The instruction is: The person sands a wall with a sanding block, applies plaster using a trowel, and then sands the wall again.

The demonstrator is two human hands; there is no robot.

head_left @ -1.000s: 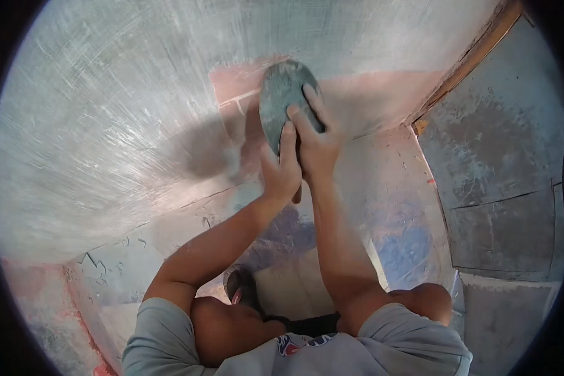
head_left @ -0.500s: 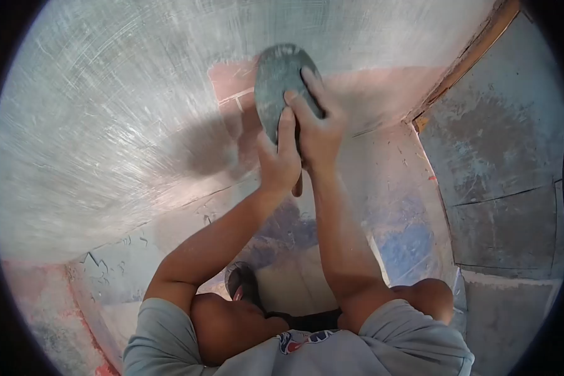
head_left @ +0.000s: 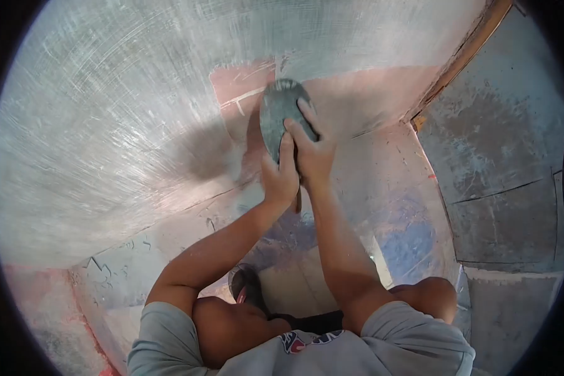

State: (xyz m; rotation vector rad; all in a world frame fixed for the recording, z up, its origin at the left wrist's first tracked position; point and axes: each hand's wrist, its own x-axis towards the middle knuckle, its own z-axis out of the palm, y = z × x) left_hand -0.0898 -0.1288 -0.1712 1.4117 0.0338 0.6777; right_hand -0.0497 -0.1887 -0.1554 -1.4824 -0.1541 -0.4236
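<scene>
Both hands grip a flat, grey, oval tool [head_left: 281, 100] with a narrow brown handle end showing below the wrists. My left hand [head_left: 281, 175] closes around its lower left side, thumb pointing up along the face. On the right side, my right hand [head_left: 313, 153] has its thumb and fingers spread over the flat face. The tool overlaps the scuffed, whitish wall [head_left: 150, 113] ahead, just right of a reddish patch [head_left: 239, 81]. Its underside is hidden.
A brown wooden strip [head_left: 460, 59] runs along the upper right corner of the wall. Beyond it stands a dark grey, scratched panel [head_left: 495, 150]. Below, the floor [head_left: 288, 276] lies between my bent knees, with a dark shoe [head_left: 247, 285] on it.
Both hands and the oval tool have moved down the wall towards me, uncovering more of the reddish patch. The grip looks the same.
</scene>
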